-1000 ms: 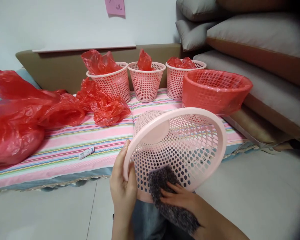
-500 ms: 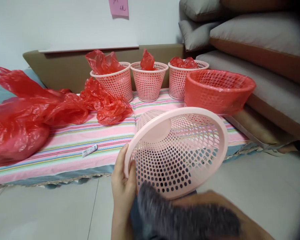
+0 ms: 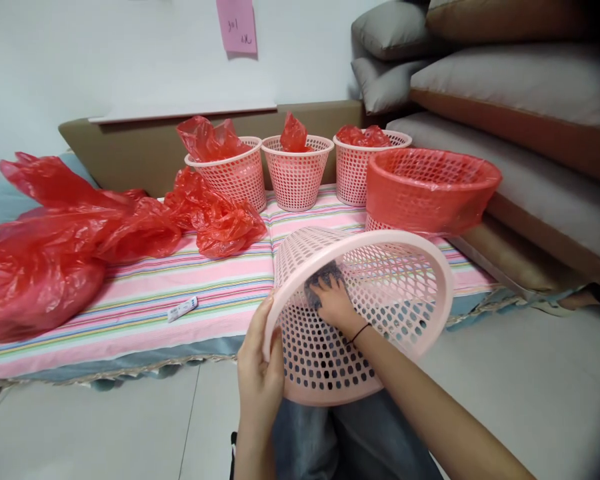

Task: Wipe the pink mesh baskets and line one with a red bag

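Observation:
A pale pink plastic basket (image 3: 325,360) with a mesh of holes lies tilted, its mouth towards me. My left hand (image 3: 263,363) grips the rim at its left side, thumb on the inner face. Deep inside the basket, my right hand (image 3: 336,303) presses a dark grey fuzzy cloth (image 3: 325,277) against the bottom, fingers spread over it. Part of the cloth is hidden under that hand. A dark band circles my right wrist.
Three pink baskets (image 3: 297,177) with red plastic bags inside stand at the back of the striped seat cover (image 3: 220,280). Right of them is a basket covered in red plastic (image 3: 425,193). Red bags (image 3: 80,240) lie left, near a small white packet (image 3: 183,309). Cushions (image 3: 510,93) are stacked right.
My right hand has carried the grey cloth from in front of the basket into it, down to the bottom. My left hand keeps its hold on the rim.

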`<state>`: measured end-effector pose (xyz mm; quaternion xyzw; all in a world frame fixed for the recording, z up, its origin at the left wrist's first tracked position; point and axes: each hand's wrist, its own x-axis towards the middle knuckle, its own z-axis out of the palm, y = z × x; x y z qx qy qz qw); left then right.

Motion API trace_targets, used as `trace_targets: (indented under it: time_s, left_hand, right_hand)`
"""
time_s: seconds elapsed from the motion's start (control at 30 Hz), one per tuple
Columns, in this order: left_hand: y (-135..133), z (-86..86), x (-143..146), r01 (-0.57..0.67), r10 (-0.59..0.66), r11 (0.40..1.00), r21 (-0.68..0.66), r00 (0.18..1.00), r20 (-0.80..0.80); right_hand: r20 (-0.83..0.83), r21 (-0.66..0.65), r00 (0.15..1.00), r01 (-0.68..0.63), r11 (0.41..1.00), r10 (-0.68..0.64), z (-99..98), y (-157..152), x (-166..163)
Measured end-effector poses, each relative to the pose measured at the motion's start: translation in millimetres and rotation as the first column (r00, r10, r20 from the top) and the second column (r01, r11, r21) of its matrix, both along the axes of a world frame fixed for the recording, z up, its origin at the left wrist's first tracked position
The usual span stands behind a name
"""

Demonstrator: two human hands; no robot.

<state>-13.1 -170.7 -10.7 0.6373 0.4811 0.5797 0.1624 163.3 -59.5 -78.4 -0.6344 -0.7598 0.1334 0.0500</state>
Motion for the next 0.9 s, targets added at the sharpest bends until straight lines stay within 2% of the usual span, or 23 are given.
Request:
trace_targets:
  time_s: [0.07, 0.17, 0.33, 0.47, 0.6, 0.7, 0.8, 0.9]
  left_hand:
    - [0, 0.2, 0, 0.032, -0.032, 0.999, 0.007, 0.999, -0.011]
    - [0, 0.7, 0, 0.027, -0.027, 1.000, 0.004, 1.000, -0.006]
    - [3, -2.1, -1, -0.062, 0.064, 0.997, -0.040, 0.996, 0.055]
    - [3, -4.6, -4, -0.099, 0.101, 0.994, -0.042, 0.993, 0.061]
    - [1, -1.6, -7, -0.073, 0.074, 0.996, -0.042, 0.997, 0.030]
    - [2, 2.8, -5, -0.101, 0.106, 0.991, -0.085, 0.993, 0.049]
    - [3, 6.2, -2, -0.081, 0.094, 0.983, -0.162, 0.993, 0.075]
    - [1, 6.4, -3, -0.060, 0.085, 0.970, -0.236, 0.992, 0.096]
  right_hand:
    - [0.002, -0.016, 1.000, -0.018, 1.000, 0.018, -9.1, -5, -6]
    - [-0.020, -0.023, 0.999, -0.037, 0.999, 0.036, -10.6, -17, -6]
    - [-0.180, -0.055, 0.979, -0.102, 0.993, 0.090, 6.3, -48, 0]
    - [-0.387, -0.162, 0.918, -0.161, 0.974, 0.087, 27.2, -93, 8]
    - [-0.592, -0.263, 0.806, -0.217, 0.940, 0.020, 49.9, -146, 27]
    - [-0.723, -0.333, 0.682, -0.204, 0.920, -0.111, 59.0, -176, 43]
    - [-0.800, -0.389, 0.539, -0.134, 0.911, -0.262, 56.5, -191, 51]
    - [-0.827, -0.415, 0.438, -0.053, 0.908, -0.352, 48.8, -192, 52]
